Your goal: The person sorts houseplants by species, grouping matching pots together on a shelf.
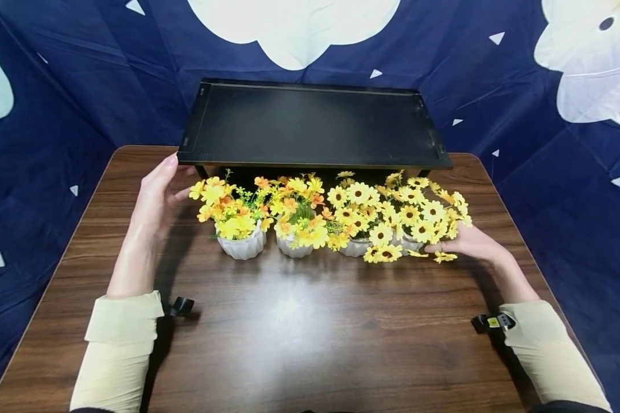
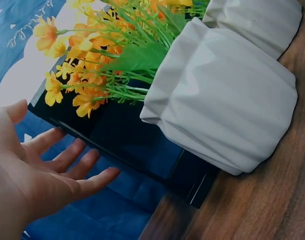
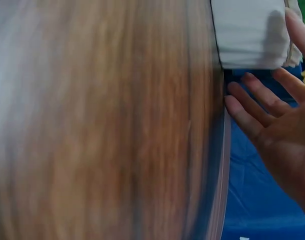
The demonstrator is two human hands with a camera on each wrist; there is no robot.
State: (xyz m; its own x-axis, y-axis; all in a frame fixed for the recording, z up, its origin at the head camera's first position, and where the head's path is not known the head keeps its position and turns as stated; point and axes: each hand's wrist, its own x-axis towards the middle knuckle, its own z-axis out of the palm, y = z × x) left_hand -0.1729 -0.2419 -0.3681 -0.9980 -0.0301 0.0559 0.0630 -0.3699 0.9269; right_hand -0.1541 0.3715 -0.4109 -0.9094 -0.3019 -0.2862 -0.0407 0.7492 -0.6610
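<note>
A black raised shelf (image 1: 310, 126) stands at the back of the wooden table. Along its front runs a row of several white fluted pots of artificial flowers. The leftmost pot (image 1: 243, 247) has orange and yellow blooms. Yellow daisies with dark centres (image 1: 410, 215) fill the right-hand pots. My left hand (image 1: 154, 201) is at the shelf's front left corner, thumb by its edge; in the left wrist view its fingers are spread and hold nothing. My right hand (image 1: 470, 242) is beside the rightmost pot (image 3: 252, 35), partly behind the flowers, fingers extended; whether they touch it I cannot tell.
Bare brown wood of the table (image 1: 310, 344) stretches in front of the pots, with a bright reflection on it. A dark blue patterned cloth (image 1: 150, 74) hangs behind and at both sides. Small black devices (image 1: 182, 306) are at both wrists.
</note>
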